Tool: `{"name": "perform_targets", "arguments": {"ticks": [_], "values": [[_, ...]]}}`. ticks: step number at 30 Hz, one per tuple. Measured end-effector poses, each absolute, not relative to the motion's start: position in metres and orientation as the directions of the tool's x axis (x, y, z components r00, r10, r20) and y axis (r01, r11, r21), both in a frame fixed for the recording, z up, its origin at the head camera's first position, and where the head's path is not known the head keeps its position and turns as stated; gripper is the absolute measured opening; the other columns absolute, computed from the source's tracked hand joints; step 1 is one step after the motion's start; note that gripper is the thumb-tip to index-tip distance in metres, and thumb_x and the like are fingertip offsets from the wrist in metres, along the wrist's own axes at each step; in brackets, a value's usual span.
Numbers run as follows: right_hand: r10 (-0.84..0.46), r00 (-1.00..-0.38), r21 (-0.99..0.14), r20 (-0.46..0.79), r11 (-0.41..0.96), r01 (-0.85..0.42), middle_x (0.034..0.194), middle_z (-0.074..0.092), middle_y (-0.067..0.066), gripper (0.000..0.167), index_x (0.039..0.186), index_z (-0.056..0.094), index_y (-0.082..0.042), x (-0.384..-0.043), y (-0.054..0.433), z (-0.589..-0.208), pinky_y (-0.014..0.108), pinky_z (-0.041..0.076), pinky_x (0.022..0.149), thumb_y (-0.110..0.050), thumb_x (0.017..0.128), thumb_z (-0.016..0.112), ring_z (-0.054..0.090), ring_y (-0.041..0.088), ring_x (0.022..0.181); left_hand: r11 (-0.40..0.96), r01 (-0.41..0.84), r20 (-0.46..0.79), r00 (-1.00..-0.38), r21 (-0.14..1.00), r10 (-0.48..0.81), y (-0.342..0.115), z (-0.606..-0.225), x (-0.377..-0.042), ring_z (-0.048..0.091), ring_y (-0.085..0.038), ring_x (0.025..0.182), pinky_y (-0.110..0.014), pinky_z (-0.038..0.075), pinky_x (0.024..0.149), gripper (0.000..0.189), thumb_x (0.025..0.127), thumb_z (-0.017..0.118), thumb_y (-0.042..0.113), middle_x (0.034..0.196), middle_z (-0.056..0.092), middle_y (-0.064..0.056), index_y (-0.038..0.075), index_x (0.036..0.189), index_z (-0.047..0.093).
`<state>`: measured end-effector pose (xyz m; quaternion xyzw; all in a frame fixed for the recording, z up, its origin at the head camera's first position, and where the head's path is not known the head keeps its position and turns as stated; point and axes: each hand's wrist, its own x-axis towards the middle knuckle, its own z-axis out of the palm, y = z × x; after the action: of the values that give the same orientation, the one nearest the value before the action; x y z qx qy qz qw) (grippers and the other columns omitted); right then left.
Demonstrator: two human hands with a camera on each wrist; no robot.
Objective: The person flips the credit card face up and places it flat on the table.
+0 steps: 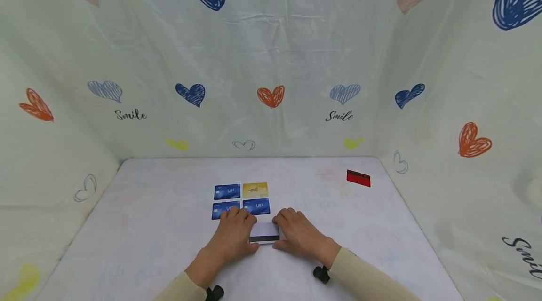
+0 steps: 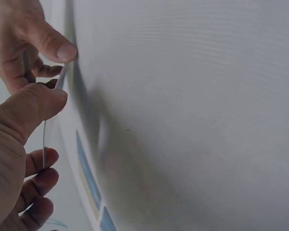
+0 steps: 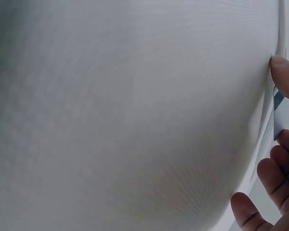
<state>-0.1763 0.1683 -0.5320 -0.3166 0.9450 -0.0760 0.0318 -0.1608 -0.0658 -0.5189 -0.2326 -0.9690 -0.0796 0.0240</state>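
Note:
A white magnetic-stripe card [image 1: 263, 229], its dark stripe along the near side, is held between both hands in the head view. My left hand [image 1: 232, 236] grips its left end, thumb at the near edge and fingers at the far one. At the opposite end, my right hand [image 1: 299, 236] grips it likewise. Seen nearly edge-on in the left wrist view, the card [image 2: 44, 137] shows as a thin line between the left thumb [image 2: 41, 103] and fingers. In the right wrist view, the right thumb [image 3: 285, 76] and fingertips meet the card's [image 3: 278, 118] edge.
Just beyond the hands lie three blue VIP cards [image 1: 227, 191] and a gold card [image 1: 255, 190], laid in two rows; the left fingers overlap the nearer row. A red striped card [image 1: 358, 178] lies at the far right of the white table [image 1: 169, 240]. Heart-printed sheeting [image 1: 275, 56] encloses the table.

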Motion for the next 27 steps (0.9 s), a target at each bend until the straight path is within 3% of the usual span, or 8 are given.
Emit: {"name": "perform_targets", "arguments": {"ticks": [5,10,15,22,27], "values": [[-0.614,-0.789,-0.176,0.03,0.773,-0.609,0.126,0.061,-0.002,0.058,0.134,0.064,-0.013,-0.178,0.17,-0.534,0.036,0.052,0.099,-0.05,0.092,0.08,0.056,0.014,0.114,0.85,0.493,0.156,-0.869,0.187,0.469,-0.063,-0.51,-0.162,0.052,-0.027,0.113,-0.053,0.045,0.1,0.063,0.079,0.088,0.053,0.119,0.066,-0.004,0.014,0.125,0.071],[-0.622,-0.779,-0.262,0.075,0.742,-0.617,0.126,0.062,0.0,0.055,0.133,0.065,-0.011,-0.179,0.169,-0.533,0.033,0.054,0.101,-0.046,0.093,0.081,0.059,0.013,0.114,0.8,0.546,0.221,-0.836,0.249,0.502,-0.059,-0.496,-0.162,0.05,-0.025,0.11,-0.05,0.043,0.095,0.058,0.08,0.087,0.045,0.119,0.065,-0.003,0.012,0.124,0.07],[-0.615,-0.785,-0.327,0.076,0.728,-0.602,0.127,0.062,0.0,0.054,0.133,0.064,-0.009,-0.179,0.168,-0.532,0.033,0.053,0.105,-0.043,0.094,0.079,0.058,0.013,0.116,0.776,0.549,0.198,-0.836,0.31,0.512,-0.056,-0.493,-0.164,0.049,-0.027,0.115,-0.054,0.043,0.099,0.057,0.082,0.085,0.039,0.122,0.064,-0.005,0.009,0.127,0.067],[-0.588,-0.807,-0.549,0.05,0.659,-0.514,0.13,0.058,0.001,0.047,0.137,0.059,-0.01,-0.176,0.168,-0.526,0.033,0.053,0.103,-0.031,0.099,0.076,0.059,0.013,0.116,0.774,0.508,0.135,-0.858,0.379,0.496,-0.056,-0.497,-0.168,0.049,-0.03,0.121,-0.057,0.042,0.104,0.072,0.084,0.088,0.05,0.131,0.064,-0.009,0.007,0.135,0.061],[-0.581,-0.811,-0.628,0.065,0.608,-0.485,0.131,0.059,0.003,0.046,0.137,0.059,-0.011,-0.174,0.166,-0.526,0.034,0.054,0.101,-0.027,0.098,0.078,0.061,0.018,0.116,0.76,0.494,0.105,-0.859,0.422,0.501,-0.058,-0.5,-0.167,0.051,-0.033,0.127,-0.067,0.04,0.112,0.066,0.087,0.086,0.045,0.132,0.065,-0.01,0.006,0.136,0.064]]}}
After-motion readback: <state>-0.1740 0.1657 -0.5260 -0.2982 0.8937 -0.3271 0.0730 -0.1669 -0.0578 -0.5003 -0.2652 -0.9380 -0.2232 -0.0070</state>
